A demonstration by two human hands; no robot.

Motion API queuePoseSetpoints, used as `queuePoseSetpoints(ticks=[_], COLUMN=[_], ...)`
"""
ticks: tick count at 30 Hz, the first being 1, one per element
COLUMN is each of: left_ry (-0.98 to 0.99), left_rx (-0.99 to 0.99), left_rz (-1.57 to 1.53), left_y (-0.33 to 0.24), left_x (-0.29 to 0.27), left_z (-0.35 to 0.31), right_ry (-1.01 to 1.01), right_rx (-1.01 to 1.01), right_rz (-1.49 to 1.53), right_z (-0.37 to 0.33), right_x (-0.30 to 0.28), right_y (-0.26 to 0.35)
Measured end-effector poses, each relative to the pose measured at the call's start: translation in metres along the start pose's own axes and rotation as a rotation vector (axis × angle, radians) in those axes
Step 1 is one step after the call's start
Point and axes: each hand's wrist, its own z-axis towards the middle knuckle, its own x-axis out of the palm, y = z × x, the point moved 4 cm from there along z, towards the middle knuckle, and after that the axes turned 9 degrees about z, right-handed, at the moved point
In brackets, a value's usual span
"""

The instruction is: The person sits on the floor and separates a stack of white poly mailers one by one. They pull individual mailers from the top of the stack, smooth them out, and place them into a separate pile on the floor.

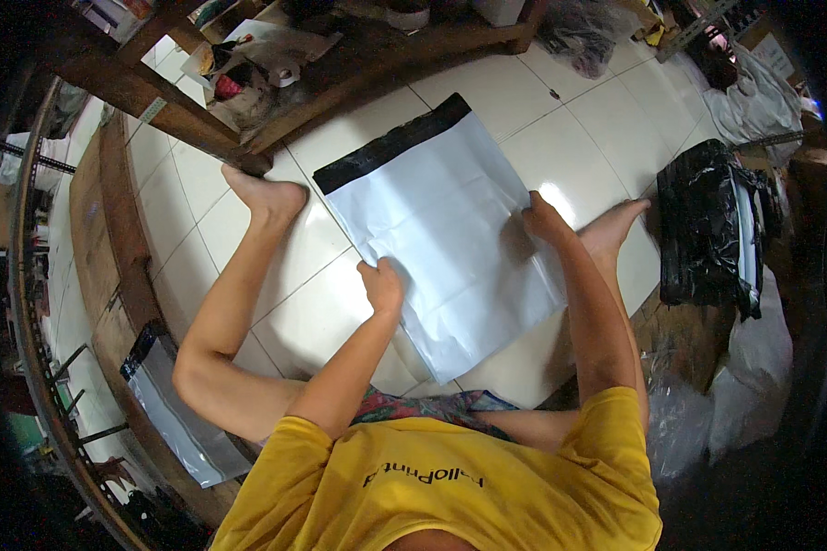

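Note:
Between my bent legs a large pale grey plastic mailing bag [441,239] with a black band along its far edge is held flat, over the tiled floor. My left hand [382,286] grips its left edge, thumb on top and the other fingers mostly hidden. On the opposite edge, my right hand [544,220] is closed on the bag, its fingers partly hidden by the hand itself. Light creases run across the bag's face. Whether it touches the floor or is raised slightly, I cannot tell.
White floor tiles [560,151] surround the bag. A wooden bench [358,87] holding assorted items stands at the far side. Another grey bag [179,404] lies on wood at the left. To the right sit a black plastic-wrapped bundle [703,220] and clear plastic [675,413].

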Motion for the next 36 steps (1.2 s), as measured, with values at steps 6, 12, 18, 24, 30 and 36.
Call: queuePoseSetpoints(ticks=[6,12,18,24,30,36], left_ry=[0.443,0.399,0.333,0.344,0.286,0.479], left_rx=[-0.25,-0.184,-0.367,-0.324,-0.45,-0.419], left_rz=[-0.37,-0.531,-0.423,-0.207,-0.088,-0.33], left_y=[-0.017,0.0,0.029,0.036,0.024,0.069], left_x=[-0.03,-0.036,-0.026,-0.043,-0.026,-0.017], left_z=[0.003,-0.043,-0.066,-0.048,-0.033,-0.001], right_ry=[-0.067,0.029,0.083,0.129,-0.049,-0.034], right_rx=[-0.101,-0.206,-0.253,-0.251,-0.381,-0.386], right_rz=[0.11,0.105,-0.012,-0.171,-0.311,-0.186], right_z=[0.007,0.01,0.044,0.066,0.068,0.061], right_x=[-0.005,-0.023,-0.013,-0.01,0.008,0.013], right_y=[-0.009,0.023,0.029,0.041,0.034,0.034])
